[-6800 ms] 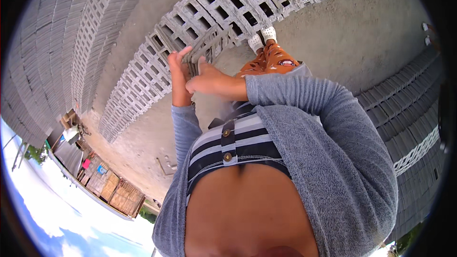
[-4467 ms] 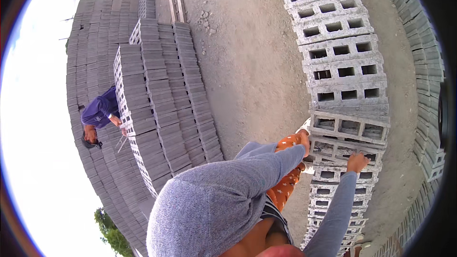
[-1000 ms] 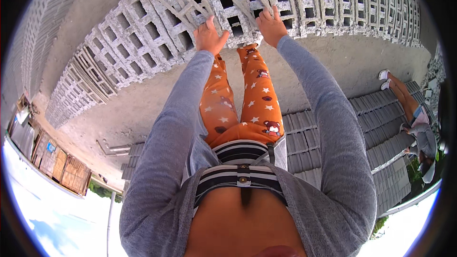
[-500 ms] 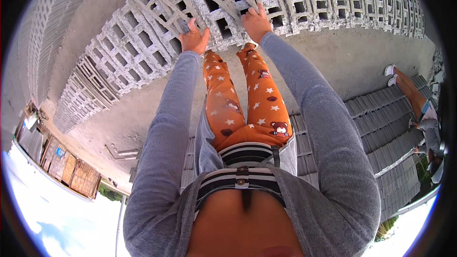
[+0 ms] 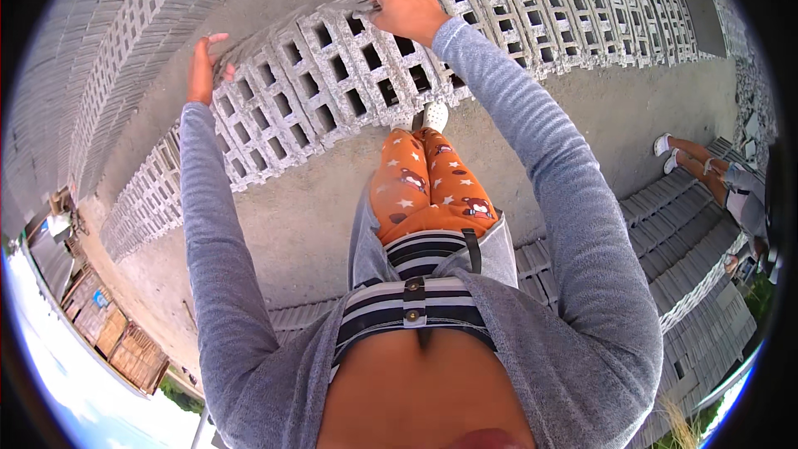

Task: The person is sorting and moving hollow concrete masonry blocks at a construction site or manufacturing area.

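Observation:
A long row of grey hollow concrete blocks [image 5: 337, 66] runs across the ground in front of my feet, their square holes facing me. My left hand [image 5: 202, 69] is raised at the row's far side on the left, fingers spread and nothing in them. My right hand [image 5: 407, 7] is over the far upper edge of the blocks near the middle, with one finger pointing up and the others bent. It looks to be touching a block there, but its fingertips are partly hidden. Both grey-sleeved arms reach forward.
Another stack of blocks [image 5: 125, 58] stands at far left. Behind me on the right lie more grey block rows [image 5: 665, 233], with a person [image 5: 740, 191] beside them. A dark flat panel [image 5: 702, 17] stands at the row's right end. My white shoes [image 5: 435, 116] are close to the blocks.
Both hands were on skewed blocks at the middle of the row. The left hand has moved off leftward, the right slightly left and farther away. Blocks before me now appear more evenly lined up.

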